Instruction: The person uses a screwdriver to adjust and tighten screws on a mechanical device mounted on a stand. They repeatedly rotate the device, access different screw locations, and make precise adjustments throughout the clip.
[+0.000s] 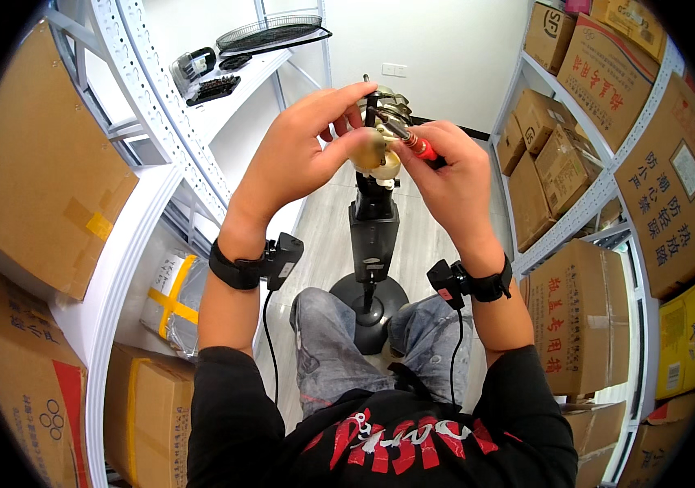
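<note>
A pedestal fan stands upright in front of me, its black column [374, 232] rising from a round black base [392, 302] between my legs. The exposed fan motor [386, 167] at the top has cream-coloured and metal parts, with no guard around it. My left hand [303, 146] grips the motor from the left, thumb on its near side and fingers curled beside the black shaft. In my right hand [460, 175] is a screwdriver [419, 145] with a red handle. Its metal shank points up and left at the motor; the tip's exact contact is hard to see.
On the left, a white shelf [242, 96] carries a black wire fan guard [274, 34] and small dark parts [213, 89]. Cardboard boxes [579, 317] fill racks on both sides. Black cables [273, 342] hang from the wristbands on both forearms.
</note>
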A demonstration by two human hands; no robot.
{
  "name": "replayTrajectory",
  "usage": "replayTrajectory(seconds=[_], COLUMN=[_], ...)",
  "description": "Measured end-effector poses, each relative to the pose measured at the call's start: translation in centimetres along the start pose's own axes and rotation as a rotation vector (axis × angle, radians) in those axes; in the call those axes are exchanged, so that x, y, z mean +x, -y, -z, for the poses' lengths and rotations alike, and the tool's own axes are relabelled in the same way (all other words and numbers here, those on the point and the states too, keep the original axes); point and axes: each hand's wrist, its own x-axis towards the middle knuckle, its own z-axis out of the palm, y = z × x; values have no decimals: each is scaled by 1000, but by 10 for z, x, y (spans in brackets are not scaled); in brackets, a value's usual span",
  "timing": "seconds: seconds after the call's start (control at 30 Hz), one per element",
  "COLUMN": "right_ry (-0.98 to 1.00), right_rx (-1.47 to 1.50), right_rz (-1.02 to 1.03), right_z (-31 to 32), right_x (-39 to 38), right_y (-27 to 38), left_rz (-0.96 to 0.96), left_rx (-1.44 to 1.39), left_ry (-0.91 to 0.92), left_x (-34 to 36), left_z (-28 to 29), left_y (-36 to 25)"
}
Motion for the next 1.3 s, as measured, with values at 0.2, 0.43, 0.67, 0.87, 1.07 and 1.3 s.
replayTrajectory(seconds=[0.2, 0.43, 0.67, 0.87, 1.07, 1.3], right_ry=[61, 57, 66, 117, 310, 354], right_rx=[-44, -82, -100, -45, -107, -366], right_rz=[56, 57, 31, -62, -79, -32], right_z=[5, 3, 4, 20, 73, 69], right_x=[-6, -7, -3, -2, -10, -6], right_y=[-3, -3, -2, 17, 25, 31], left_rz=[37, 71, 79, 65, 69, 67], left_rx=[-58, -105, -72, -89, -91, -108], left_ry=[89, 43, 41, 17, 17, 8], left_x=[-2, -7, -3, -4, -4, -1], left_z=[4, 1, 1, 0, -1, -2], left_y=[-3, -2, -3, 0, 3, 1])
